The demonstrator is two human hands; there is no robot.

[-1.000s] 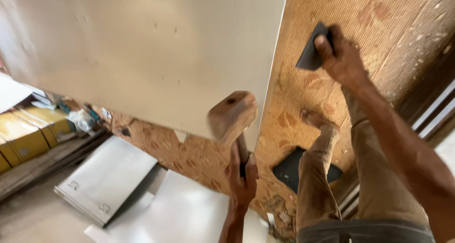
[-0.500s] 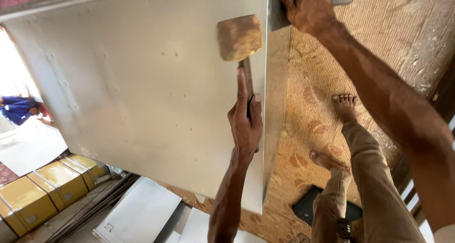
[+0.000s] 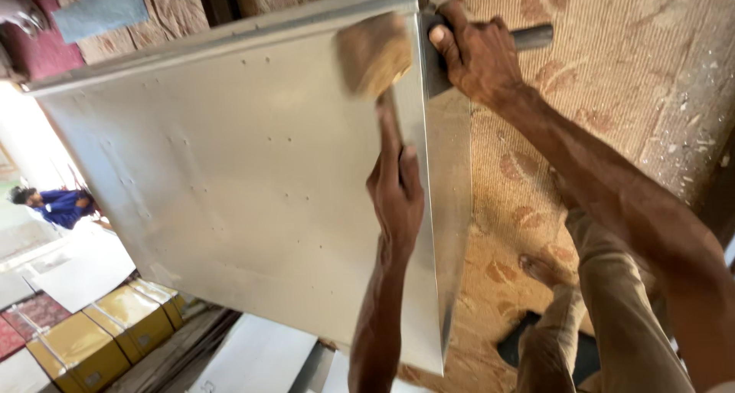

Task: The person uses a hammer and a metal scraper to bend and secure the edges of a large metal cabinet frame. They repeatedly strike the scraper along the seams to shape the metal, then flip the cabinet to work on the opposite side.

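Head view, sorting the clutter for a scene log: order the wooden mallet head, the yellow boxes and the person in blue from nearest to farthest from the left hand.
From the left hand:
1. Wooden mallet head, just above it, at the sheet's top edge.
2. Yellow boxes, lower left on the floor.
3. Person in blue, far left, in the background.

A brown patterned carpet (image 3: 612,71) covers the floor, with wood chips scattered over its right part. At the lower left corner of the view stand several yellow boxes (image 3: 99,335) close together, and just beside them flat grey sheets (image 3: 260,358) lie in a pile on the floor. At the left edge another person in blue clothes (image 3: 57,205) is seen, and a grey-blue cloth (image 3: 99,10) lies at the upper left corner.
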